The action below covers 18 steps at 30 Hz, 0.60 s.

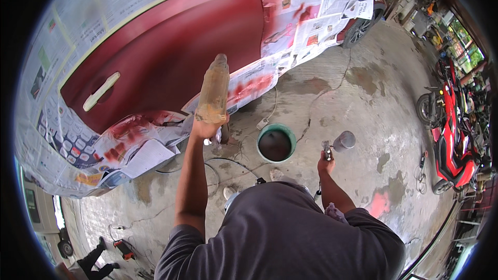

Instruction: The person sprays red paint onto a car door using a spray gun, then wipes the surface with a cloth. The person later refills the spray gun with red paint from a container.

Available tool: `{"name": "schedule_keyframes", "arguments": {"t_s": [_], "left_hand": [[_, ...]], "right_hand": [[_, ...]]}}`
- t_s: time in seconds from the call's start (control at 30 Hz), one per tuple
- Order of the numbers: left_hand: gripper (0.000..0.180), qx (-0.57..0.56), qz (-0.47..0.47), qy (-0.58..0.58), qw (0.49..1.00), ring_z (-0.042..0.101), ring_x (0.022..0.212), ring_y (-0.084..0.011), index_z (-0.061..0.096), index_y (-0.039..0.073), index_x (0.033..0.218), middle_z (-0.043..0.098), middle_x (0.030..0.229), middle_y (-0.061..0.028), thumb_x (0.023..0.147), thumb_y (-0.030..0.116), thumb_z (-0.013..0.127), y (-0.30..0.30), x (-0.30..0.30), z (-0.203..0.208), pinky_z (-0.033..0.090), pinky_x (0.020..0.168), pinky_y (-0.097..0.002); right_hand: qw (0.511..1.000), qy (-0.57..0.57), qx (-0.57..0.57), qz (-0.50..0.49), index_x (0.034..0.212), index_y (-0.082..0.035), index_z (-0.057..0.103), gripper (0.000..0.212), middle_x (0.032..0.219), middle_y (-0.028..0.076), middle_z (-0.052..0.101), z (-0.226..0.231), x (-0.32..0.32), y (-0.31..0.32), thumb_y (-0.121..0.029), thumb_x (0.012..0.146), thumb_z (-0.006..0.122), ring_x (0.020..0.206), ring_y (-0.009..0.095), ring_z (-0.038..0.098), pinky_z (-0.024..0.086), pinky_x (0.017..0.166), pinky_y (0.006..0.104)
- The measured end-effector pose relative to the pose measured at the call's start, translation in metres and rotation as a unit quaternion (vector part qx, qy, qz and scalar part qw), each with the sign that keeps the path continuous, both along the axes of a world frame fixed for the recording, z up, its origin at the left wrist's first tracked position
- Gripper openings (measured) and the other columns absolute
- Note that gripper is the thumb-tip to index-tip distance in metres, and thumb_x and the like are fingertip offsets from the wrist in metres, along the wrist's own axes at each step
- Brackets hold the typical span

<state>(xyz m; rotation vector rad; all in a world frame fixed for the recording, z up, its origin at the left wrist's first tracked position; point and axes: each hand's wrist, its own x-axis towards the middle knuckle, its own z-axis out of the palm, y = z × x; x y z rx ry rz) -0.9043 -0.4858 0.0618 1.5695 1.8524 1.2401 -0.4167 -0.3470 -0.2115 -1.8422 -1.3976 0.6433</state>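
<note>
My left hand (208,129) is closed round the lower end of a cloudy, brown-stained plastic bottle (213,89). The bottle is raised in front of the red car door (176,46), its narrow neck pointing away from me. In my right hand (325,166) is a spray gun (327,150), its grey cup (344,140) sticking out to the right. That hand is well away from the car, over the floor. Newspaper (306,15) and clear plastic film cover the car around the door. The door handle (101,92) is wrapped in pale tape.
Between my arms, a green bucket (293,140) of dark liquid stands on the stained concrete floor (363,103). Hoses and cords (236,164) lie near my feet. Red motorcycles (452,140) line the right side. At lower left are another person's legs (93,259) and a red-black tool (124,249).
</note>
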Motion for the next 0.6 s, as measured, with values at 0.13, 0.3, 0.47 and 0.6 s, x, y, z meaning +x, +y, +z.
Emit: {"name": "schedule_keyframes", "arguments": {"t_s": [0.13, 0.3, 0.47, 0.6], "left_hand": [[0.04, 0.048, -0.021, 0.01, 0.999, 0.071, 0.096, -0.019, 0.071, 0.007, 0.112, 0.074, 0.108, -0.007, 0.076, 0.016, 0.084, 0.042, 0.019, 0.028, 0.055, 0.087, -0.0345], [0.038, 0.032, -0.063, -0.005, 0.998, 0.066, 0.102, -0.0199, 0.067, 0.006, 0.116, 0.07, 0.111, -0.006, 0.082, 0.015, 0.082, 0.067, 0.022, 0.042, 0.053, 0.089, -0.0361], [0.033, 0.106, -0.066, 0.002, 0.992, 0.073, 0.084, -0.0206, 0.074, 0.006, 0.105, 0.077, 0.096, -0.0071, 0.074, 0.014, 0.084, 0.087, 0.031, 0.046, 0.058, 0.078, -0.0349], [0.035, 0.05, -0.039, 0.057, 0.996, 0.073, 0.089, -0.021, 0.072, 0.006, 0.107, 0.076, 0.1, -0.0074, 0.076, 0.015, 0.084, 0.087, 0.04, 0.052, 0.058, 0.082, -0.0355]], "right_hand": [[0.999, 0.002, 0.029, -0.019, 0.129, -0.011, 0.07, 0.046, 0.104, 0.019, 0.075, -0.006, 0.015, 0.0, -0.032, 0.089, 0.075, 0.098, 0.037, 0.072, 0.054, 0.084, 0.0459], [0.999, 0.031, 0.01, -0.034, 0.128, -0.013, 0.07, 0.044, 0.103, 0.018, 0.076, -0.011, 0.012, -0.001, -0.032, 0.089, 0.075, 0.092, 0.035, 0.073, 0.055, 0.081, 0.0429], [0.998, 0.028, -0.046, -0.016, 0.134, -0.015, 0.067, 0.051, 0.11, 0.021, 0.074, -0.001, 0.004, 0.001, -0.037, 0.089, 0.075, 0.103, 0.041, 0.07, 0.054, 0.086, 0.047], [0.999, 0.027, -0.028, -0.018, 0.135, -0.015, 0.066, 0.052, 0.112, 0.021, 0.073, 0.001, 0.0, 0.002, -0.036, 0.089, 0.075, 0.105, 0.041, 0.069, 0.054, 0.087, 0.0474]]}}
